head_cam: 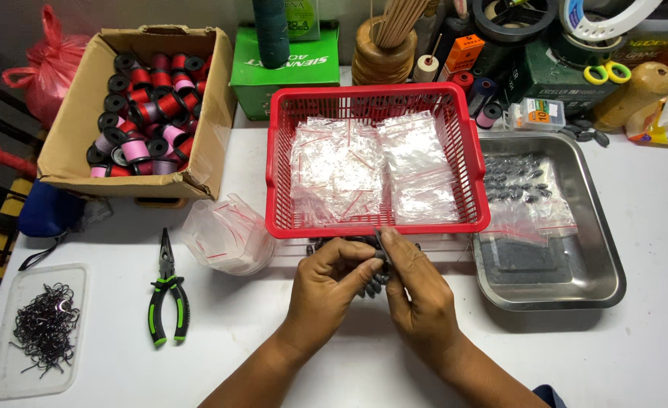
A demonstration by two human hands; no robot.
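A white table point(273, 332) lies below me. Far left sits a cardboard box point(69, 128) of red and pink thread spools. At centre is a red plastic basket point(277, 166) of small clear zip bags, and to its right a steel tray point(598, 257) holding dark sinkers. Near left lie green-handled pliers point(168, 291) and a clear tray of black hooks point(43, 329).

Just in front of the basket, my left hand point(326, 291) and right hand point(417, 295) meet, fingertips pinched narrow around a small dark sinker point(381, 257), above a little pile of the same. I judge it dense for its size, hard and smooth, likely to slip. Best pinched across its middle, firmly.
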